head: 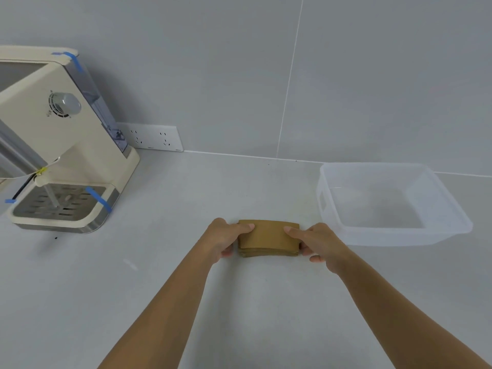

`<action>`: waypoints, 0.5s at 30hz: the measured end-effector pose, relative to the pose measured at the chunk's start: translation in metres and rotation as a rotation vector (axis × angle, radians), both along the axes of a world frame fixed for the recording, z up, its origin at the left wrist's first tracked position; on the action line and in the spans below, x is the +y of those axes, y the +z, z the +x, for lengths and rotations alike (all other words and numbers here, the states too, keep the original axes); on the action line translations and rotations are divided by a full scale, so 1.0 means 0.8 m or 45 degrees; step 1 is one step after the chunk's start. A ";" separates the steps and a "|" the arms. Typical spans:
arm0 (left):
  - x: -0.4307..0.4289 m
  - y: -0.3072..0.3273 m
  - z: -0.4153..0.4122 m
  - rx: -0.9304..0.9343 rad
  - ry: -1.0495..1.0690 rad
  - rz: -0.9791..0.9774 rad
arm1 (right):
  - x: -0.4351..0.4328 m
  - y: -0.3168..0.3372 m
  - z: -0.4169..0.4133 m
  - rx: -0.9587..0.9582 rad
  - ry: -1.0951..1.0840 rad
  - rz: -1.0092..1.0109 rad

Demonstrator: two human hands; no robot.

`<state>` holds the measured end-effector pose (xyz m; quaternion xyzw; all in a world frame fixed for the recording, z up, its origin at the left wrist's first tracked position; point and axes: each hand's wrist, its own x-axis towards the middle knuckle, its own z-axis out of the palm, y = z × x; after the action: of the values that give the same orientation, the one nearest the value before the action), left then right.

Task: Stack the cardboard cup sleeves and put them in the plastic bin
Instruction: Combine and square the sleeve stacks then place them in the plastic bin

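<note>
Your left hand (226,239) and right hand (316,242) pinch the stacked cardboard cup sleeves (269,239) by both ends on the tabletop (186,262), stacking apparently done; next, carry them right into the empty plastic bin (394,237).

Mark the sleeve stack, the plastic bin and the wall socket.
sleeve stack (269,237): head view, flat top face between the hands
plastic bin (394,237): head view, near rim
wall socket (154,138): head view, middle of the white plate
</note>
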<state>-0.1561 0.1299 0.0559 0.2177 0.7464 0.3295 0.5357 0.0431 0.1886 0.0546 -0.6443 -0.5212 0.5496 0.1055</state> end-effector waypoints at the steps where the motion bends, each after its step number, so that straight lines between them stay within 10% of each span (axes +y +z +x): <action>1: 0.001 0.003 -0.001 -0.025 -0.037 -0.020 | 0.003 0.001 0.000 -0.003 0.004 -0.031; 15: -0.011 -0.020 0.007 -0.236 -0.159 0.142 | -0.014 -0.008 0.006 0.296 0.116 -0.029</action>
<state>-0.1507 0.1214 0.0395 0.2616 0.6593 0.3552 0.6089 0.0476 0.1774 0.0485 -0.5533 -0.5278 0.6306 0.1328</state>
